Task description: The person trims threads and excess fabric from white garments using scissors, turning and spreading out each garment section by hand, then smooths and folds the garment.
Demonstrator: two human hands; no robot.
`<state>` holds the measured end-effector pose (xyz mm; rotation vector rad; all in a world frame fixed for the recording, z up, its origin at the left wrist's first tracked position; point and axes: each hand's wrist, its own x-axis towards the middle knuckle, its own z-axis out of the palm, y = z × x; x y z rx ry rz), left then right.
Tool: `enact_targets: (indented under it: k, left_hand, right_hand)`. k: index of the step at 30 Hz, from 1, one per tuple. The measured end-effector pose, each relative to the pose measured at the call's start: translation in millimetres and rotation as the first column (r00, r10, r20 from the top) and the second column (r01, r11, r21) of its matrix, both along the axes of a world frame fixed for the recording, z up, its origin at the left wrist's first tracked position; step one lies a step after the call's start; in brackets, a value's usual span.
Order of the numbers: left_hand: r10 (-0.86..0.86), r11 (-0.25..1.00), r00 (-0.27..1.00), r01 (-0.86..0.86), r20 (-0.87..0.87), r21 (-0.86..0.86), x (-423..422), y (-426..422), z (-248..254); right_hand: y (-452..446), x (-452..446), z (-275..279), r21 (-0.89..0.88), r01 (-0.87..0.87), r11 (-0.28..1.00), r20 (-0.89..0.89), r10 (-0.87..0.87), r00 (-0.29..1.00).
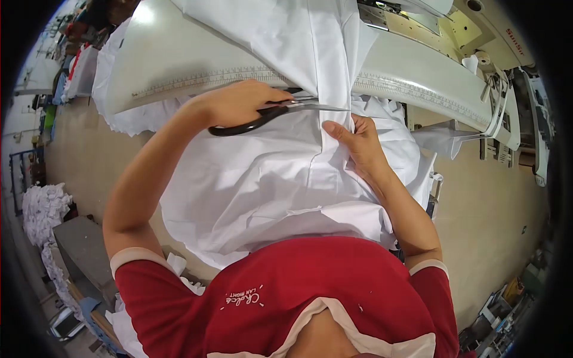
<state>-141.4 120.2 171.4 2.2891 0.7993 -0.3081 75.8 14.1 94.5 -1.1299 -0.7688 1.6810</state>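
Observation:
My left hand (pixel 242 102) is closed around the black handles of a pair of scissors (pixel 256 122). One silver blade lies across the front of a narrow strip of white fabric (pixel 334 77); the other blade seems to pass behind it, partly hidden. Just below the blade tip, my right hand (pixel 361 143) grips the strip, thumb on top and fingers mostly behind the cloth. The white fabric spreads over my lap and runs up onto the machine table at the top.
A pale sewing table (pixel 179 56) with a printed ruler scale along its front edge crosses ahead of me. A sewing machine (pixel 489 30) stands at the upper right. Heaped white cloth (pixel 46 209) and a grey box (pixel 86 250) are to the left.

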Motion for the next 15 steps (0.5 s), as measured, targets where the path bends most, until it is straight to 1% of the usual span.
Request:
enact_targets:
  k: [1,3,6,7,8,9,10,11,12,13,14,15]
  left_hand:
    - [-0.002,0.998,0.999,0.0,0.041,0.058,5,-1,-7]
    - [-0.01,0.997,0.998,0.004,0.062,0.083,13,-1,-7]
    - [-0.025,0.996,0.989,0.012,0.149,0.089,11,-7,-15]
    - [-0.034,0.996,0.982,0.017,0.184,0.091,6,-10,-17]
    - [-0.028,0.998,0.982,0.018,0.186,0.055,1,-14,-16]
    - [-0.004,0.998,0.99,-0.006,0.142,0.07,-1,-22,-10]
    - [0.018,0.996,0.995,-0.026,0.098,0.081,-4,-28,-6]
    - [0.146,0.98,0.938,-0.18,0.313,0.084,-13,-28,-6]
    - [0.23,0.942,0.892,-0.305,0.389,0.143,-16,-20,7]
    - [0.179,0.814,0.831,-0.425,0.526,0.395,-21,-3,0]
    - [0.035,0.673,0.783,-0.478,0.621,0.564,-29,26,-9]
    - [0.088,0.531,0.878,-0.441,0.471,0.724,-30,46,3]
  right_hand:
    - [-1,0,-1,0.019,0.006,1.0,-0.001,-0.006,1.0]
    - [-3,1,-4,0.057,0.017,0.998,-0.002,-0.017,1.0]
    - [-5,11,-23,0.029,-0.072,0.997,0.071,0.07,0.995]
    - [-8,16,-47,0.058,-0.153,0.986,0.309,0.128,0.942]
    - [-11,24,-81,0.069,-0.239,0.968,0.532,0.168,0.83]
    - [-7,28,-98,0.062,-0.324,0.944,0.725,0.18,0.664]
    - [-2,28,-97,0.122,-0.34,0.933,0.852,0.077,0.518]
    - [3,26,-95,0.177,-0.366,0.914,0.936,-0.041,0.35]
    - [6,23,-93,0.218,-0.403,0.889,0.972,-0.16,0.172]
    - [8,21,-89,0.216,-0.383,0.898,0.968,-0.145,0.205]
    - [7,24,-84,0.318,-0.379,0.869,0.939,-0.235,0.251]
    - [6,28,-79,0.418,-0.371,0.829,0.9,-0.324,0.292]
